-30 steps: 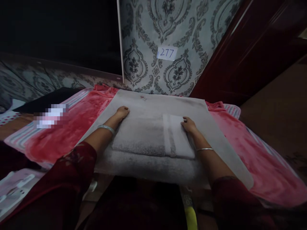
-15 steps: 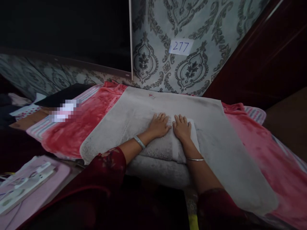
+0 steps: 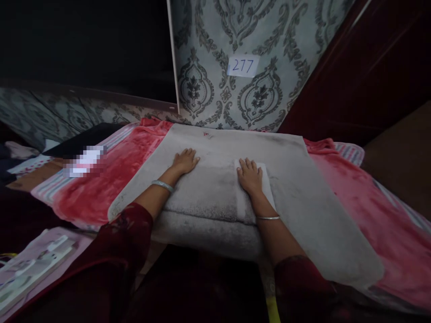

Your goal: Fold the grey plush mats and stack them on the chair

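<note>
1. Patterned wallpaper faces me at twelve o'clock, with a paper note reading 277 on it, just past twelve.
2. Between ten and eleven o'clock hangs a large dark screen; between one and two o'clock slants a glossy dark-red panel.
3. Centre of my dial is the folded grey towel, lying flat, its pale band and white end toward three o'clock.
4. Under it spreads a light-grey cloth, which lies over a red blanket that shows at nine and three o'clock.
5. My left hand lies palm down at the towel's ten-o'clock corner, fingers outstretched and a little apart, gripping nothing; whether they touch the towel or only the cloth beside it, I cannot tell.
6. My right hand lies palm down at two o'clock, on the towel by the pale band, fingers outstretched and slightly spread, pinching nothing.
7. At eight o'clock, below the blanket, a white power strip sits on a pink surface.
</note>
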The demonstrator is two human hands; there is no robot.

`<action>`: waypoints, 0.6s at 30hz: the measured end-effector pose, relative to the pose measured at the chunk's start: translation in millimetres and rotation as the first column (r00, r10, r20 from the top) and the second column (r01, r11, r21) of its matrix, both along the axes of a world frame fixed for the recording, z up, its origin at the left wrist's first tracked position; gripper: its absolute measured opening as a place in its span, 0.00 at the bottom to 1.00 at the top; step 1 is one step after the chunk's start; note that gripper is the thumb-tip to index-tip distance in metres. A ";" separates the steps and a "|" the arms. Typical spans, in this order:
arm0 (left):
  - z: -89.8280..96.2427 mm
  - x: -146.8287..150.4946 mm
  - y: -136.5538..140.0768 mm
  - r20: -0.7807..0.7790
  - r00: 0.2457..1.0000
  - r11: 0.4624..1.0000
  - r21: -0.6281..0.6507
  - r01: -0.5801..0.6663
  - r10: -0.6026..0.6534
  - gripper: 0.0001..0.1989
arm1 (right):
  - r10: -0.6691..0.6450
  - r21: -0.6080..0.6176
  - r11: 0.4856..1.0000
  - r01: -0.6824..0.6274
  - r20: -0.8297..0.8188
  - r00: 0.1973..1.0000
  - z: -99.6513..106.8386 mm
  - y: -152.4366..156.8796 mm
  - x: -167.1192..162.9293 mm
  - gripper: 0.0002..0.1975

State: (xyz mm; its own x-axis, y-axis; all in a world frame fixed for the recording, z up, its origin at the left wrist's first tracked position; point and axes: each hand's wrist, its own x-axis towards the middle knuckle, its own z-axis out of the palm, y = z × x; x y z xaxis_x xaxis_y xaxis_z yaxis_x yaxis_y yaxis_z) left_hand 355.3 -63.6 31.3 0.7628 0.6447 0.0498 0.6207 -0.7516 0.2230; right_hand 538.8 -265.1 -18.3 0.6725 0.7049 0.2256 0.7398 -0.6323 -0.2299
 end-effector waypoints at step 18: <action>-22.6 86.5 -86.5 -0.011 0.932 0.927 0.108 0.360 -0.361 0.33 | 0.006 -0.058 0.998 -0.006 -0.003 1.000 7.9 -14.9 -0.9 0.28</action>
State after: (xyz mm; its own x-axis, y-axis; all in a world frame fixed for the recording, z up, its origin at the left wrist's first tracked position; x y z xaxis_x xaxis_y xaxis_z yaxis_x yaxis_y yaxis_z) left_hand 441.9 -150.1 8.8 0.9420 0.3168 0.1106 0.3017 -0.9439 0.1341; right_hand 537.9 -280.0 -10.4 0.6690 0.7205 0.1825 0.7429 -0.6404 -0.1949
